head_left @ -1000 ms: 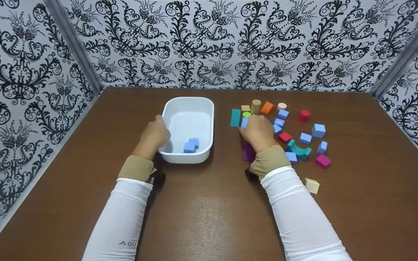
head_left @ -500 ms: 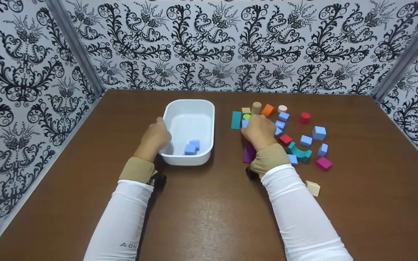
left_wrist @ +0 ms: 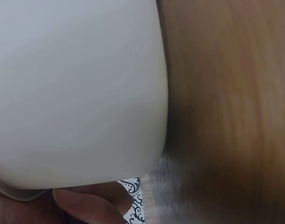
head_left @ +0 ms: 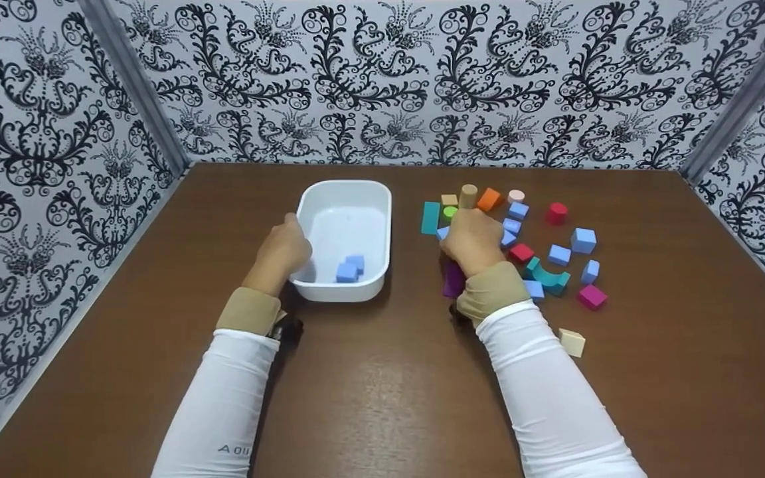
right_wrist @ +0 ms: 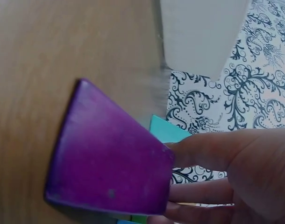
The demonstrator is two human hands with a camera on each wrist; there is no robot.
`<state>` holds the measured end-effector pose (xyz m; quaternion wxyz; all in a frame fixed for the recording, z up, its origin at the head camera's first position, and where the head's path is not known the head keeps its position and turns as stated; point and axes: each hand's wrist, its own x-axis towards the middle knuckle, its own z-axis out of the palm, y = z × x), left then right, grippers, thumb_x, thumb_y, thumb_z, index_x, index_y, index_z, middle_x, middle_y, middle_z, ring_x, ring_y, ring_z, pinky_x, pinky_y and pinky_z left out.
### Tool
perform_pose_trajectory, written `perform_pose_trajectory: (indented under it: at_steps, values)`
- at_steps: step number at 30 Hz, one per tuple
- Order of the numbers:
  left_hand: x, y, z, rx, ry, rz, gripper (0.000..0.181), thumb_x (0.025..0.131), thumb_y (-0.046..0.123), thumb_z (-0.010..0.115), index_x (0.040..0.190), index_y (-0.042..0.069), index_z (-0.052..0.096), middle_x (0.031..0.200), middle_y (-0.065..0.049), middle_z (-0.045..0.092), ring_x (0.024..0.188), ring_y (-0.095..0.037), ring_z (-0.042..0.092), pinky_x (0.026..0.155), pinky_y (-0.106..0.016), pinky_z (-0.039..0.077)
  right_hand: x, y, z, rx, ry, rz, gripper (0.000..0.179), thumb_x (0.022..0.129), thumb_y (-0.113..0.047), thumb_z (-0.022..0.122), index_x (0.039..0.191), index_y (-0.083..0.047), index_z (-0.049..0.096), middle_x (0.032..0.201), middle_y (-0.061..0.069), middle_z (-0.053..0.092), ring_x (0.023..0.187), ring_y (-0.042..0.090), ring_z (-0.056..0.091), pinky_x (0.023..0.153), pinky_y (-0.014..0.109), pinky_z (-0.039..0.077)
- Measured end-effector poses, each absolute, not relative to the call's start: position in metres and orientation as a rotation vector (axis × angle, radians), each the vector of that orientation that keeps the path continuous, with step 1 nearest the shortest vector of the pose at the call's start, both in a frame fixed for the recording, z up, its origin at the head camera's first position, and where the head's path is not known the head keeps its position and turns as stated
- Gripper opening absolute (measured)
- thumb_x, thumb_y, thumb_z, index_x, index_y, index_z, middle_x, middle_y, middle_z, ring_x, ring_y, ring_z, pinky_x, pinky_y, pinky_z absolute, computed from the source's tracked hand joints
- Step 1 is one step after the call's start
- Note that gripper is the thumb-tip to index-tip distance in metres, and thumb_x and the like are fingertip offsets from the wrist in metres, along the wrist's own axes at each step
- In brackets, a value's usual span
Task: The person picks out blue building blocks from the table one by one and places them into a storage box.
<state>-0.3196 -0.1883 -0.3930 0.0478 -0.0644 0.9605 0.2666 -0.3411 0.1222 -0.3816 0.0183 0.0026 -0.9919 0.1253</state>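
Left hand (head_left: 284, 247) clamps tub (head_left: 346, 292) by left edge; right hand (head_left: 473, 239) grip, can't tell. Purple block (right_wrist: 107, 158) shows fuller in right wrist cam.

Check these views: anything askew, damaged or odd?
Two small things: a dark spot on the purple block, stain or damage unclear; and the cream block sits apart from the other blocks, nearer the person. No spill visible.

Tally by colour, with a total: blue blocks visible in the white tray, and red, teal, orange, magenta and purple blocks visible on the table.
Blue blocks in white tray: 2
Red blocks: 2
Teal blocks: 2
Orange block: 1
Magenta block: 1
Purple block: 1
Total: 9
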Motion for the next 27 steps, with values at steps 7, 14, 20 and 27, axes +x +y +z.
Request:
perform_pose_trajectory:
  at_steps: [7, 14, 20, 27]
  values:
    - [-0.320, -0.190, -0.394, -0.187, 2.933, 0.826, 0.062, 0.102, 0.005, 0.041, 0.158, -0.012, 0.024, 0.141, -0.037, 0.056, 0.128, -0.046, 0.060, 0.109, -0.057, 0.048, -0.342, 0.117, -0.387, 0.042, -3.049, 0.367, 0.025, 0.090, -0.016, 0.070, 0.102, 0.005, 0.075, 0.103, 0.023, 0.076, 0.092, 0.042, 0.072, 0.084, 0.055, 0.058]
    - [-0.321, -0.190, -0.394, -0.194, 2.917, 0.822, 0.063, 0.102, 0.006, 0.041, 0.159, -0.012, 0.023, 0.143, -0.037, 0.055, 0.129, -0.046, 0.059, 0.109, -0.057, 0.048, -0.342, 0.116, -0.384, 0.052, -3.082, 0.341, 0.026, 0.090, -0.017, 0.069, 0.103, 0.004, 0.075, 0.110, 0.023, 0.076, 0.097, 0.042, 0.073, 0.084, 0.056, 0.058]
    - [-0.319, -0.189, -0.391, -0.189, 2.907, 0.816, 0.066, 0.103, 0.007, 0.040, 0.162, -0.012, 0.018, 0.148, -0.038, 0.052, 0.131, -0.046, 0.058, 0.109, -0.058, 0.047, -0.338, 0.116, -0.365, 0.063, -3.073, 0.381, 0.032, 0.090, -0.021, 0.075, 0.109, 0.005, 0.074, 0.118, 0.025, 0.074, 0.101, 0.043, 0.072, 0.087, 0.056, 0.056]
    - [-0.319, -0.190, -0.392, -0.191, 2.912, 0.825, 0.064, 0.103, 0.006, 0.041, 0.161, -0.012, 0.020, 0.145, -0.037, 0.054, 0.129, -0.046, 0.059, 0.109, -0.058, 0.048, -0.326, 0.110, -0.345, 0.133, -3.021, 0.422, 0.032, 0.090, -0.020, 0.075, 0.114, 0.002, 0.074, 0.121, 0.023, 0.068, 0.097, 0.042, 0.070, 0.084, 0.057, 0.057]
